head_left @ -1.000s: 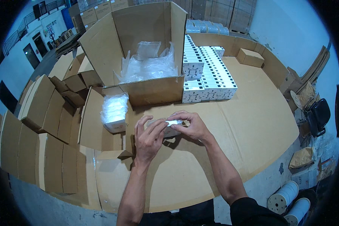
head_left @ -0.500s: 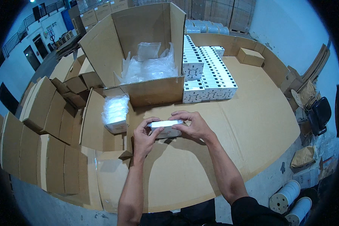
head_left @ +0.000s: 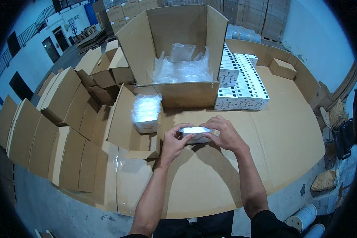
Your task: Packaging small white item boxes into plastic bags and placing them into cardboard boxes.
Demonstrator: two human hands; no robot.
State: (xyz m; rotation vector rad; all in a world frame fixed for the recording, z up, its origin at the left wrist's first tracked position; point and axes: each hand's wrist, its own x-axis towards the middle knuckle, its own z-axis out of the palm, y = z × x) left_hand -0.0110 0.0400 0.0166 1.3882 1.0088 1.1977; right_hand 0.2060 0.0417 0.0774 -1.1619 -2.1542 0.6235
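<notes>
Between my two hands is a small white box [head_left: 197,134], held just over the cardboard-covered tabletop; clear plastic seems to cover its ends. My left hand [head_left: 175,143] grips its left end, thumb on the near face. At the other end, my right hand [head_left: 226,134] pinches it with thumb and fingers. Left of them, an open brown carton [head_left: 143,154] contains a row of white boxes [head_left: 146,115] in clear plastic. Beyond my hands stands a large open cardboard box [head_left: 188,95] with clear plastic bags [head_left: 183,67] inside.
White printed boxes [head_left: 244,99] are stacked right of the large box. A small closed brown carton [head_left: 283,69] sits at the table's far right corner. Several open empty cartons [head_left: 69,158] line the left side. Cable spools [head_left: 301,217] lie on the floor at lower right.
My view has swung left, so the whole scene sits farther right. Both hands keep hold of the small white box, with only slight finger movement.
</notes>
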